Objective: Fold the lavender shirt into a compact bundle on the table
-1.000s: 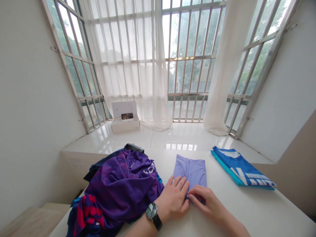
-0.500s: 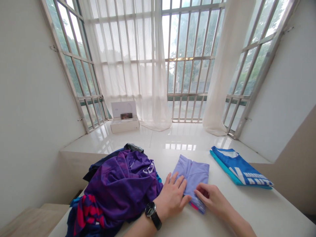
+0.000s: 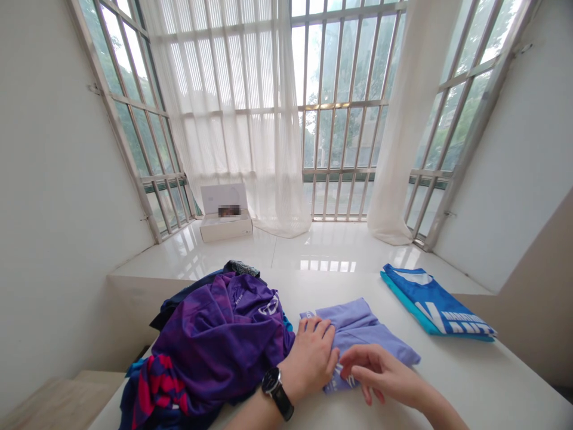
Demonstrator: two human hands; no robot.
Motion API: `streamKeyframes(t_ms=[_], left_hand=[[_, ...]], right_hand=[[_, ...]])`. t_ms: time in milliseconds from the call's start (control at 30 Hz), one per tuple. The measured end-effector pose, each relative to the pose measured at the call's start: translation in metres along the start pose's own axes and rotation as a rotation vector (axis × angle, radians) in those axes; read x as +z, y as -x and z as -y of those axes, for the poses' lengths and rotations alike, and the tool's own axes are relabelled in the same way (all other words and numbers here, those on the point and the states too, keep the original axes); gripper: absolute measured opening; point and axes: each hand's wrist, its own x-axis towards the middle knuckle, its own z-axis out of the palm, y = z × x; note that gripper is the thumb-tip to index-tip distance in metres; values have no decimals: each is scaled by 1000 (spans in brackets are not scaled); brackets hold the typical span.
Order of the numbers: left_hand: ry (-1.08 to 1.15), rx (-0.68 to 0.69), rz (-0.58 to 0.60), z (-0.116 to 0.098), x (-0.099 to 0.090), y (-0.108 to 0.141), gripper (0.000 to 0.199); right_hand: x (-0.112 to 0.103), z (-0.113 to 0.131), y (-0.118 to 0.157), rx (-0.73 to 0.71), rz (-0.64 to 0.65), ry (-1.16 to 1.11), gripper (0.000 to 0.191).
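Observation:
A folded lavender shirt (image 3: 358, 322) lies on the white table in front of me, slanting down to the right. White print shows at its left corner and along its near edge. My left hand (image 3: 311, 352), wearing a black watch, is on the left part of the shirt, with its fingers bent and close together over the cloth; the fingertips are partly hidden. At the near edge, my right hand (image 3: 376, 373) has its thumb and fingers apart and loosely curved, with no cloth visibly gripped.
A heap of clothes (image 3: 224, 346), purple on top, lies left of my hands. To the right is a stack of folded blue and teal shirts (image 3: 434, 301). An opened white box (image 3: 226, 227) stands on the sill by the curtain (image 3: 282, 197) and barred window.
The lavender shirt has turned and spread wider, from lying upright to slanting right. My left hand's fingers have drawn together; my right hand has shifted slightly lower and its fingers have parted.

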Motion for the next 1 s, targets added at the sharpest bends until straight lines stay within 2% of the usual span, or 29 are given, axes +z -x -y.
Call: streamKeyframes(t_ms=[233, 300, 433, 533, 700, 833, 1000], left_hand=[[-4, 20, 12, 0, -2, 1, 46], [-2, 28, 16, 0, -4, 1, 45], [1, 51, 43, 3, -7, 1, 46], [6, 46, 62, 5, -4, 1, 49], [54, 31, 55, 9, 4, -1, 55], [54, 14, 38, 10, 8, -2, 57], [24, 27, 42, 9, 7, 0, 51]], right_hand=[[-4, -4, -5, -60, -170, 59, 36], [-7, -6, -7, -104, -276, 151, 39], [-15, -14, -9, -172, -593, 424, 44], [-19, -22, -10, -185, -719, 574, 42], [-19, -28, -11, -152, -710, 764, 37], [-18, -27, -11, -145, -687, 804, 34], [-19, -28, -12, -134, -673, 811, 34]])
